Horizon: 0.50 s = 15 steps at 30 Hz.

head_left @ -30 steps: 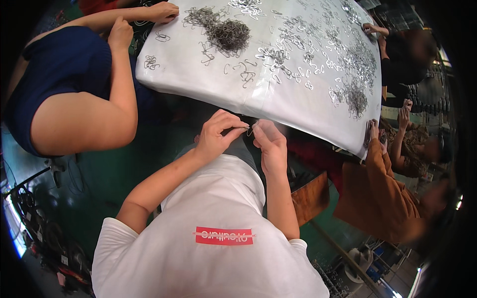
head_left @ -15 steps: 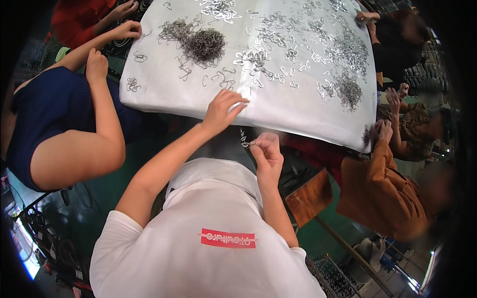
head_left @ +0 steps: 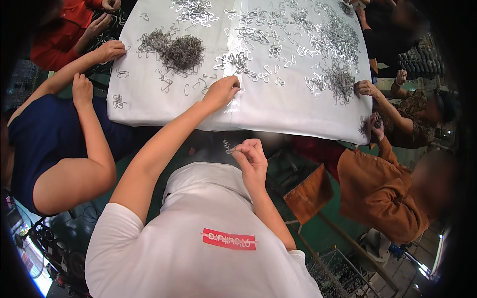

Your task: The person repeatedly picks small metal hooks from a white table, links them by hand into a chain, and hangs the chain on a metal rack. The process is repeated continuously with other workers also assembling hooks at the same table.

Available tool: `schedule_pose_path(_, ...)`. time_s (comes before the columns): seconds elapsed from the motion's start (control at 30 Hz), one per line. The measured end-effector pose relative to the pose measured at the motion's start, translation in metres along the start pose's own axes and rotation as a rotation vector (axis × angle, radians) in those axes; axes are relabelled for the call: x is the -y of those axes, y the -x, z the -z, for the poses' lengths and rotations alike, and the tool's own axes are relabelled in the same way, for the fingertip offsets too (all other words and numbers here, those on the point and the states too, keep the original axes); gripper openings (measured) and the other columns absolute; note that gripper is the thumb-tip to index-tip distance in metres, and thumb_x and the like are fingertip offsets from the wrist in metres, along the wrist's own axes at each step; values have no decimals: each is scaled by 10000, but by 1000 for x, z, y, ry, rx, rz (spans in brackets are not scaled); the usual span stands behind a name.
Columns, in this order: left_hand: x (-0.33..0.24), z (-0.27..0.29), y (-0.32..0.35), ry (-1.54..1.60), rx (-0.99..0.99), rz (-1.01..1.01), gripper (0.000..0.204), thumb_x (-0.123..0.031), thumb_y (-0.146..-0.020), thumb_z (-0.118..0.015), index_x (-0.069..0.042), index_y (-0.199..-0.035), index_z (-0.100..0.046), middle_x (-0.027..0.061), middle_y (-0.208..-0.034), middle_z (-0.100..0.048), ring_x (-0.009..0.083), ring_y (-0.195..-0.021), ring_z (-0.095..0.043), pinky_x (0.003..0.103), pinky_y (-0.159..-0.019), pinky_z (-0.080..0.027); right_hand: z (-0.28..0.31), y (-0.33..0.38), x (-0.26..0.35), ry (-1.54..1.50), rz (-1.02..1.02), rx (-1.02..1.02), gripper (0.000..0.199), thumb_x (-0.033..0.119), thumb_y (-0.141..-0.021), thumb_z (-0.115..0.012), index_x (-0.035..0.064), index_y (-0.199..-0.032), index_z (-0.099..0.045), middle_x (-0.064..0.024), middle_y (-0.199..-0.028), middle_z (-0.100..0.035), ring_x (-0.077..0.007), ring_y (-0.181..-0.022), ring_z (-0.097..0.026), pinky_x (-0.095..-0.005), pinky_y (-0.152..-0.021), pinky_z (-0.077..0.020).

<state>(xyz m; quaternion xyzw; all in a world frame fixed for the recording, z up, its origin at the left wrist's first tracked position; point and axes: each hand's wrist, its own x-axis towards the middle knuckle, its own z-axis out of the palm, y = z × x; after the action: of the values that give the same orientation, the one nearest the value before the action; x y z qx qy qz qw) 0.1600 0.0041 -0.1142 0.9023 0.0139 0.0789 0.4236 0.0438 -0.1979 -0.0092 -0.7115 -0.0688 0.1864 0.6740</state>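
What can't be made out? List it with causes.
Head view, all:
Left hand: what, if anything, it pinches; the hand itself hides it.
Metal pieces at right hand: how many; too small.
Dark hook pile: lower hooks; upper ones cover them.
Table: far edge; cut off by picture top.

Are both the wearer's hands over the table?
No: the left hand is over the table, but the right hand is short of its edge.

We see a bench (head_left: 298, 116) under a white covering (head_left: 154, 107), strewn with bent metal hooks (head_left: 239, 60): a dense dark heap (head_left: 184, 53) towards the left, another clump (head_left: 340, 78) towards the right, a small cluster (head_left: 119, 101) near the near-left corner.
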Motion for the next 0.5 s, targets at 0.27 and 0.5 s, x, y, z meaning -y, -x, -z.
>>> schedule_pose_path(0.27,-86,61,122,738,-99,447,129,-69,-840,-687,-9,-954,-698,45,-859,-682,86,-734,-607,238,-632,-472,-13,-2,-13,42,78,10,69,89,-829,-710,41,-877,-698,-14,-905,-505,-108,-776,-514,-226,-650,-420)
schedule_pose_path(0.5,-113,83,168,558,-265,224,103,-56,-816,-701,-42,-916,-717,33,-841,-677,91,-701,-571,234,-599,-435,-28,4,-9,146,85,74,31,30,-857,-683,18,-872,-659,1,-921,-503,-95,-841,-501,-228,-749,-419)
